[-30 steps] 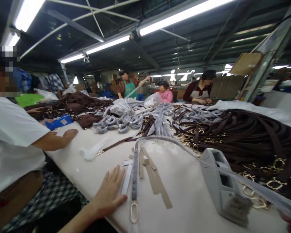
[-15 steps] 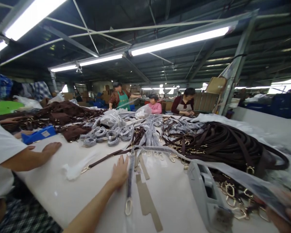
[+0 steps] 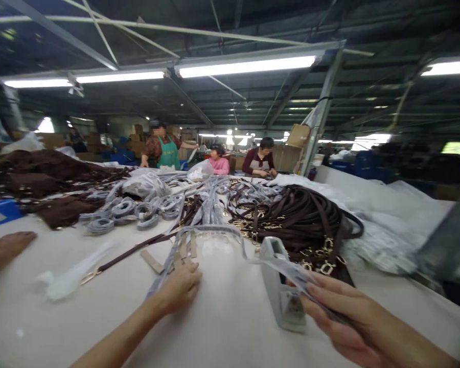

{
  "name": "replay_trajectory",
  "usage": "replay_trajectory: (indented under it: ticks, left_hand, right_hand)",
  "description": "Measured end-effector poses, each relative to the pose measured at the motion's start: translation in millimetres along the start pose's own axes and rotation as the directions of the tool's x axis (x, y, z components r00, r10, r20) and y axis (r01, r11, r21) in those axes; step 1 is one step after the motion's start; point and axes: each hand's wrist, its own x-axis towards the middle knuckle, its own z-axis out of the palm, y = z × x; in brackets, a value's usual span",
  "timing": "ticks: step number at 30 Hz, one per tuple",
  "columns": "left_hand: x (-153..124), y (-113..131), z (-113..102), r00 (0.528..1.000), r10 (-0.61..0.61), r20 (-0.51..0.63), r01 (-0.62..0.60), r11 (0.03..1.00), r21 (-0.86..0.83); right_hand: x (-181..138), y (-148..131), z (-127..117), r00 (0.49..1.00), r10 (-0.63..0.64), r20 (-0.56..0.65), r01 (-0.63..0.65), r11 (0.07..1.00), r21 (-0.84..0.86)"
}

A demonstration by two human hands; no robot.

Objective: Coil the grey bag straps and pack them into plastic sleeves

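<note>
right hand, at four o'clock, is closed on a plastic-sleeved strap, pinching it between thumb and fingers. left hand, at seven, curls its fingers down beside loose beige card strips; whether it pinches anything, i cannot tell. between the hands, the sleeved strap arcs across the table and drops back toward seven.

at five, a grey tape dispenser stands right beside the right fingers, the strap crossing in front of it. a hard pull there could snag the sleeve on the dispenser and tear it, or tip the dispenser; a sweep of the left hand could scatter the card.

farther out, toward three, dark brown straps lie heaped, and their gold clips could catch any slack. coiled sleeved straps sit just short of nine. beyond, near ten, stands a person in a green apron.
</note>
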Motion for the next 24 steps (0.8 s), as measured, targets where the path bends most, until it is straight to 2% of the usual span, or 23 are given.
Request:
replay_trajectory:
  ticks: [2, 3, 5, 6, 7, 8, 11, 13, 15, 17, 20, 24]
  left_hand:
    - [5.1, 24.0, -16.0, 0.985, 0.057, -0.163, -0.07, 0.995, -0.072]
    - [7.0, 40.6, -23.0, 0.955, 0.108, -0.276, -0.141, 0.985, -0.104]
    - [13.2, 75.7, -33.1, 0.855, 0.262, -0.448, -0.342, 0.934, -0.105]
    - [18.3, 91.1, -35.6, 0.814, 0.335, -0.474, -0.428, 0.899, -0.099]
    - [24.8, 103.4, -36.3, 0.801, 0.38, -0.462, -0.482, 0.868, -0.121]
    - [31.9, 112.1, -35.4, 0.816, 0.403, -0.414, -0.507, 0.843, -0.178]
    - [48.4, 118.5, -26.3, 0.895, 0.411, -0.171, -0.44, 0.757, -0.482]
    - [50.0, 114.5, -18.3, 0.891, 0.45, -0.06, -0.375, 0.654, -0.657]
    - [46.1, 110.7, -10.8, 0.875, 0.481, -0.053, -0.366, 0.585, -0.724]
    - [41.8, 108.5, -4.1, 0.857, 0.504, -0.103, -0.433, 0.599, -0.673]
    - [41.4, 105.0, 6.1, 0.812, 0.552, -0.19, -0.573, 0.692, -0.439]
    - [49.7, 93.2, 19.7, 0.791, 0.57, -0.221, -0.607, 0.776, -0.171]
  right_hand:
    - [10.9, 6.5, 11.0, 0.999, 0.021, 0.029, -0.023, 0.997, 0.07]
    - [18.4, 9.8, 15.7, 0.998, 0.04, 0.048, -0.044, 0.994, 0.098]
    - [32.4, 16.3, 23.5, 0.992, 0.093, 0.086, -0.103, 0.987, 0.123]
    - [37.3, 19.3, 26.7, 0.99, 0.112, 0.09, -0.123, 0.984, 0.127]
    - [40.4, 22.1, 29.7, 0.989, 0.125, 0.083, -0.135, 0.982, 0.129]
    - [41.7, 24.7, 32.3, 0.989, 0.132, 0.068, -0.14, 0.982, 0.129]
    - [39.1, 31.4, 36.2, 0.988, 0.152, 0.017, -0.153, 0.983, 0.104]
    - [37.2, 36.1, 34.4, 0.987, 0.161, 0.008, -0.161, 0.983, 0.087]
    - [38.4, 41.4, 29.7, 0.988, 0.151, 0.003, -0.151, 0.984, 0.097]
    - [41.9, 46.9, 23.7, 0.989, 0.147, -0.006, -0.145, 0.982, 0.118]
    - [45.7, 53.9, 16.0, 0.987, 0.162, -0.02, -0.158, 0.978, 0.139]
    - [42.0, 61.3, 9.1, 0.988, 0.156, -0.007, -0.153, 0.977, 0.151]
